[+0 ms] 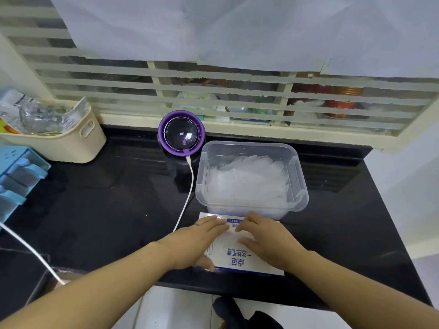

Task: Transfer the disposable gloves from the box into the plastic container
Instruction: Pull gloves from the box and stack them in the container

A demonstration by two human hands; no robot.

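Disposable gloves [247,179] lie as a loose, translucent heap inside the clear plastic container [300,186], which stands on the black bench [107,210] just behind the glove box [242,260]. Assessment: thin film, near weightless, limp and slippery, likely to cling in layers; best pinched as a bunch at the box opening while the box is held down. Left hand [199,241] lies flat, fingers straight, pressing the box's left side. Right hand [270,241] rests on the box top with fingers bent; whether they pinch anything cannot be told. Both hands hide the box opening and any gloves remaining inside.
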